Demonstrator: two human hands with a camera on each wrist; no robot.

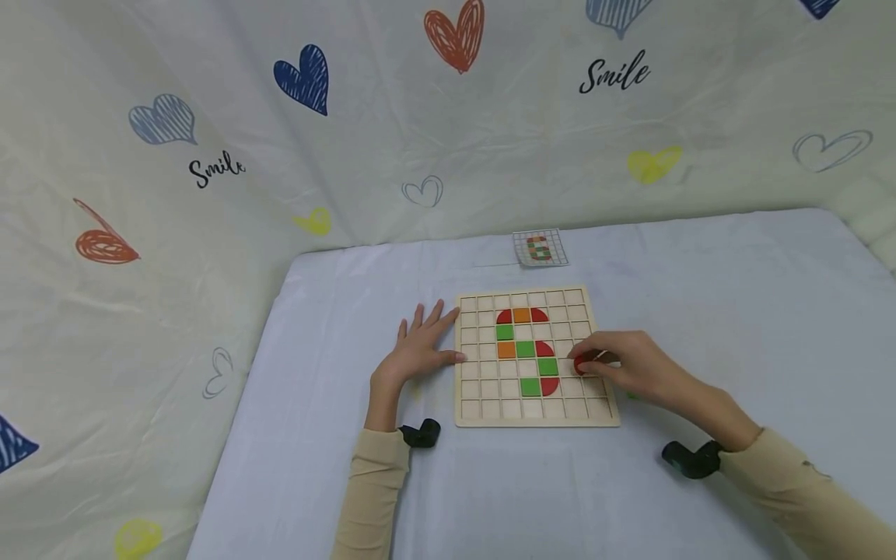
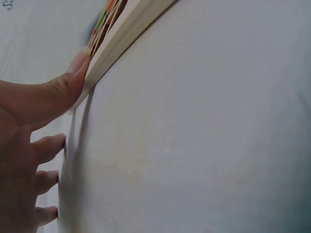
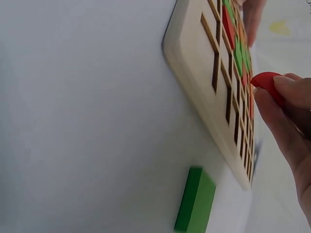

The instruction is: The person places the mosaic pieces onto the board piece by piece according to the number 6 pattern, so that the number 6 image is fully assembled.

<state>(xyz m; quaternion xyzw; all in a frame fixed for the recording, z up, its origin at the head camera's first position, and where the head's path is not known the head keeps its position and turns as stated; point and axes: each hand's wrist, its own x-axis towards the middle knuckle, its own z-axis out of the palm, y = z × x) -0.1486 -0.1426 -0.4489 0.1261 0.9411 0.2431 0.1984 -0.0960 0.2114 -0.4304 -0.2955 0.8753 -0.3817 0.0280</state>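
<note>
A wooden grid board [image 1: 490, 407] lies on the table, with red quarter-round, orange square and green square blocks set in some of its cells. The left hand [image 1: 416, 354] rests at the board's left edge, fingers spread, with thumb and index fingertips right at the rim. In the left wrist view its thumb [image 2: 63, 90] presses against the board's side. Over the right part of the board, the right hand [image 1: 623, 359] pinches a red quarter-round block [image 3: 268, 83] between thumb and fingers. A green block [image 3: 195, 200] lies on the table beside the board's right edge, mostly hidden by the right hand in the head view.
A small pattern card [image 1: 540, 249] with a coloured grid design lies behind the board. The table has a white cloth [image 1: 336, 327], and a curtain printed with hearts [image 1: 378, 155] hangs behind it. Black wrist cameras [image 1: 691, 459] sit at both cuffs.
</note>
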